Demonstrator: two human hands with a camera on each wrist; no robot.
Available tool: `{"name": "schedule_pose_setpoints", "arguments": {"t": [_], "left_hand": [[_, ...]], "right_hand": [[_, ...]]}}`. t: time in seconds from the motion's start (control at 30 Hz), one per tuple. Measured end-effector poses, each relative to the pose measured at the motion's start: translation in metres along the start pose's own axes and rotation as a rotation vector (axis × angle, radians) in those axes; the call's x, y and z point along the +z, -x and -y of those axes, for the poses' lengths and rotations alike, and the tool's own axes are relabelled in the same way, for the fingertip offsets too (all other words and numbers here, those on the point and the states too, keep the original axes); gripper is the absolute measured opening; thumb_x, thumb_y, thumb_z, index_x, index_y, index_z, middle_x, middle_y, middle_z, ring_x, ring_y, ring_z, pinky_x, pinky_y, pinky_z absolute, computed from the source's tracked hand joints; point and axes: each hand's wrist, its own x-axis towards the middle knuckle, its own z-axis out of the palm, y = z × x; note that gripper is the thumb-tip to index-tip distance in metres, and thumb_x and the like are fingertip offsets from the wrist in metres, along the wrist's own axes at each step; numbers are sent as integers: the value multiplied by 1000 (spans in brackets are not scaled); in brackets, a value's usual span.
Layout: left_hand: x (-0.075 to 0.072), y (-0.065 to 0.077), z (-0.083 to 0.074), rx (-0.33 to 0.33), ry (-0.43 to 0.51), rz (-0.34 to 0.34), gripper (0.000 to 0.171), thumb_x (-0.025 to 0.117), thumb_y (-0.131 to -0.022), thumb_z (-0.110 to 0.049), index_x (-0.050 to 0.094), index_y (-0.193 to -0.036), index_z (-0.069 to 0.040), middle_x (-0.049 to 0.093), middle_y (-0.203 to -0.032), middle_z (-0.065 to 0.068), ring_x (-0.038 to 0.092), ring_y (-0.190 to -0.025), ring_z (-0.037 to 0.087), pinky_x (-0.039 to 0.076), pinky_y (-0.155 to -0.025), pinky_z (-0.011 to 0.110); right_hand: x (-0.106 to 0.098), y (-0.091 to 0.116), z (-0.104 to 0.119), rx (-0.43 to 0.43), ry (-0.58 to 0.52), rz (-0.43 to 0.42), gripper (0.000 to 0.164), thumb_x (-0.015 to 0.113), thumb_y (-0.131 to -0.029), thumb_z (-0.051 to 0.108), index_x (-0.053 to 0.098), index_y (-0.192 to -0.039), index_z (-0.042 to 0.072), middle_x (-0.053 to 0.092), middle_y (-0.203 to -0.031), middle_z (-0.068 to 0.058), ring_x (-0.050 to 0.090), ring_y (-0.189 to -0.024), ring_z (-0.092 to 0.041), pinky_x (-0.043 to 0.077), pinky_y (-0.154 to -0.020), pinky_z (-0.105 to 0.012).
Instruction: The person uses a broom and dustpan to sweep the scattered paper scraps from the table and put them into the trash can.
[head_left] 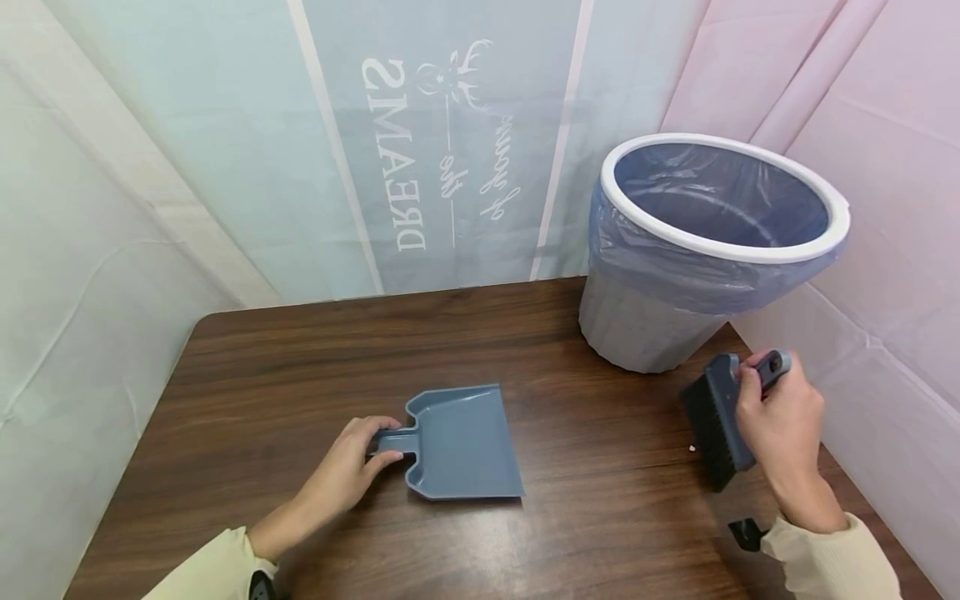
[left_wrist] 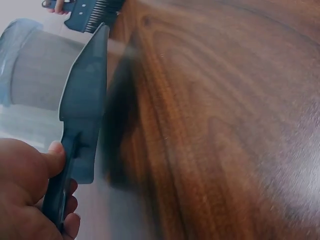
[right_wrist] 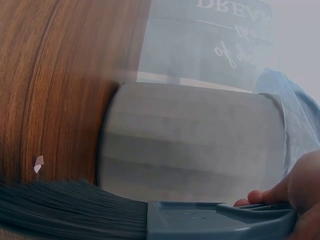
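My left hand [head_left: 347,467] grips the short handle of a blue-grey dustpan [head_left: 467,446], its wide edge facing right. In the left wrist view the dustpan [left_wrist: 85,95] appears edge-on, its shadow falling on the wood beside it. At the right, my right hand [head_left: 783,421] holds a small hand brush [head_left: 723,417] by its handle, dark bristles pointing left and down. A small white scrap [head_left: 692,448] lies right by the bristles. Seen from the right wrist, the scrap [right_wrist: 38,164] looks like pale bits on the wood, just beyond the bristle tips.
A grey trash bin [head_left: 645,321] lined with a blue bag and topped by a white rim [head_left: 723,246] stands at the back right of the brown wooden table [head_left: 300,367]. Printed fabric [head_left: 450,150] hangs behind the table, and pale sheets [head_left: 892,250] line both sides.
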Motion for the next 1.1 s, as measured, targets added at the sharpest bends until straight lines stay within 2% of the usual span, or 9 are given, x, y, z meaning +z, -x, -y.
{"name": "schedule_pose_setpoints", "arguments": {"t": [0.27, 0.63, 0.67, 0.73, 0.83, 0.9, 1.1], "left_hand": [[13, 2, 3, 15, -10, -4, 34, 82, -82, -9, 69, -114, -6, 68, -104, 1, 56, -97, 17, 51, -85, 37], [17, 5, 5, 18, -39, -32, 38, 84, -79, -7, 70, -114, -6, 69, -105, 5, 59, -99, 20, 51, -86, 40], [17, 6, 5, 21, -40, -35, 38, 84, -79, -7, 70, -114, -6, 70, -105, 6, 59, -99, 21, 51, -86, 41], [17, 6, 4, 23, -40, -37, 38, 84, -79, -7, 70, -114, -6, 70, -105, 6, 59, -99, 20, 51, -86, 40], [17, 6, 4, 17, -39, -32, 37, 84, -80, -8, 70, -114, -7, 70, -105, 5, 58, -99, 20, 51, -85, 39], [17, 6, 4, 11, -40, -28, 37, 84, -80, -8, 71, -114, -8, 70, -105, 5, 58, -98, 19, 51, -85, 39], [16, 6, 5, 22, -46, -30, 37, 85, -79, -8, 71, -114, -7, 70, -105, 5, 59, -98, 19, 51, -84, 38]], "right_hand": [[0, 1, 1, -8, 3, -3, 11, 63, -92, 2, 64, -102, -3, 70, -84, -21, 35, -65, 23, 31, -55, -14], [-1, 0, 5, 4, 4, 5, 12, 64, -92, 3, 64, -103, -3, 70, -85, -19, 35, -65, 22, 31, -56, -17], [-1, 0, 5, 8, 5, 6, 13, 65, -92, 3, 64, -103, -3, 69, -82, -15, 36, -63, 21, 31, -56, -17], [-2, 0, 7, 17, -2, 8, 13, 67, -92, 5, 65, -103, -1, 67, -77, 3, 37, -61, 19, 32, -54, -16], [-3, 0, 11, 28, -26, 14, 14, 68, -93, 6, 65, -104, 0, 56, -76, 30, 40, -55, 16, 32, -51, -13], [-4, 0, 13, 28, -47, 15, 13, 68, -93, 6, 65, -105, 1, 48, -77, 41, 41, -54, 15, 32, -51, -11], [-9, -3, 27, -2, -112, -4, 14, 66, -94, 2, 64, -107, -2, 53, -82, 41, 46, -58, 16, 33, -54, -5]]}}
